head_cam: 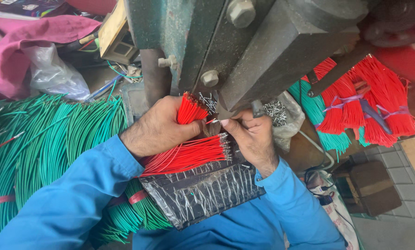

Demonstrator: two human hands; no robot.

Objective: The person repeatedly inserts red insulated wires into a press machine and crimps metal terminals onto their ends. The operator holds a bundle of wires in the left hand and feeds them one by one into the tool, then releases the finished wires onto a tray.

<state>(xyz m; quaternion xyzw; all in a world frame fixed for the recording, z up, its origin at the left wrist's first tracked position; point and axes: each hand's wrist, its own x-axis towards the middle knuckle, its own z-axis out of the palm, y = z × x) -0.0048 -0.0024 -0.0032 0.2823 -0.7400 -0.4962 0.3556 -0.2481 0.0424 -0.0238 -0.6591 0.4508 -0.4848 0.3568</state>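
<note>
My left hand [159, 127] grips a bundle of short red wires [190, 108], their cut ends fanned upward beside the press. My right hand [250, 135] pinches a single red wire [213, 121] by its tip, right under the dark metal head of the green press machine [263, 46]. Finished red wires with metal terminals [193, 155] lie in a row across a black tape-wrapped pad [203, 190] below both hands. Both arms wear blue sleeves.
A big heap of green wires [45, 143] fills the left. Tied bundles of red wires [369, 106] and green wires [316, 115] lie at right. Loose metal terminals in a clear bag [278, 113] sit behind my right hand. A pink cloth [36, 37] and plastic bag [54, 74] are upper left.
</note>
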